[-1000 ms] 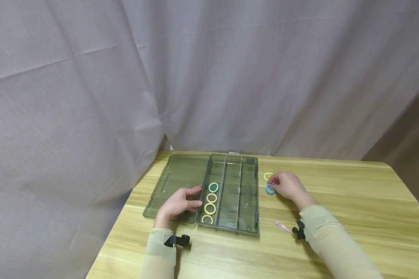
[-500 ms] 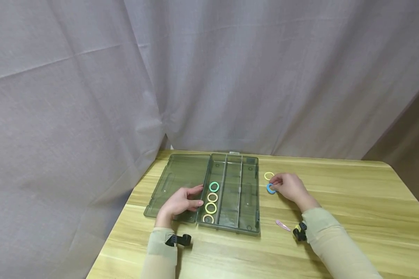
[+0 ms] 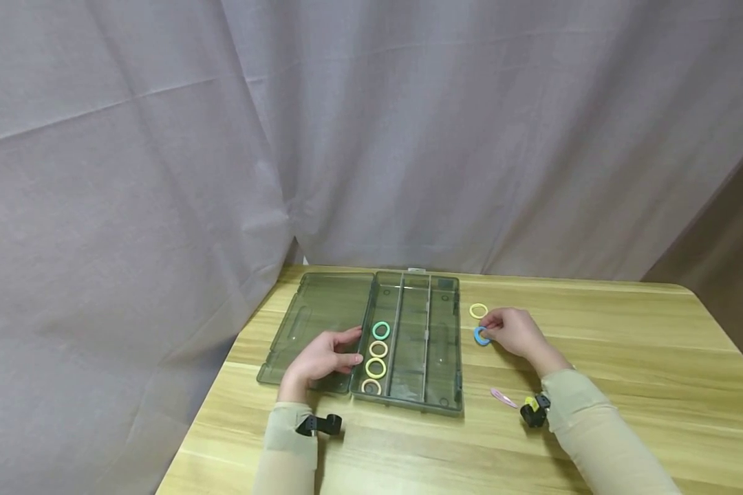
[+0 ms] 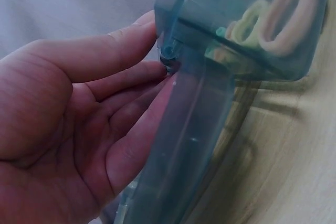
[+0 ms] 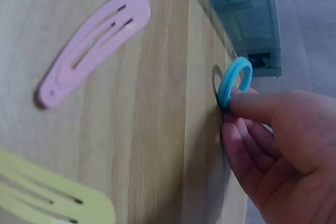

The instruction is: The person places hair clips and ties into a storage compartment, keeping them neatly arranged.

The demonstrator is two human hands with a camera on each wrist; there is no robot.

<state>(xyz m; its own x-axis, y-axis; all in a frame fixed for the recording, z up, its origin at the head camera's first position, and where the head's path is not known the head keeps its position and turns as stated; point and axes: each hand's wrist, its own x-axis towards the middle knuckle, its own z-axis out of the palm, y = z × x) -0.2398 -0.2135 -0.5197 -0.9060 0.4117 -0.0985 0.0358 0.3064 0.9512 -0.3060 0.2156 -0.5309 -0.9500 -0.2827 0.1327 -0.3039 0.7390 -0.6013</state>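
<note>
My left hand [image 3: 318, 359] rests over the lid of a translucent green-grey compartment box [image 3: 442, 357]. Its extended thumb and fingertips touch the hinge side, as the left wrist view shows close up. A green hair tie [image 3: 380, 331], a yellow one and two peach ones lie in a row in the left compartment. To the right of the box, my right hand [image 3: 517, 335] pinches a blue hair tie [image 5: 231, 80] between thumb and fingers, low over the wooden tabletop. Just beyond it lies a pale yellow hair tie [image 3: 478, 311].
The open lid [image 3: 322, 302] lies flat to the left of the box. Nearer me on the table are a pink snap hair clip [image 5: 97, 45] and a yellow hair clip [image 5: 52, 192], partly hidden by the wrist camera in the head view. A grey curtain [image 3: 408, 137] hangs behind the table.
The view has shifted very slightly. My right hand stays at the blue hair tie with its fingertips on it, and my left hand keeps its place at the box hinge.
</note>
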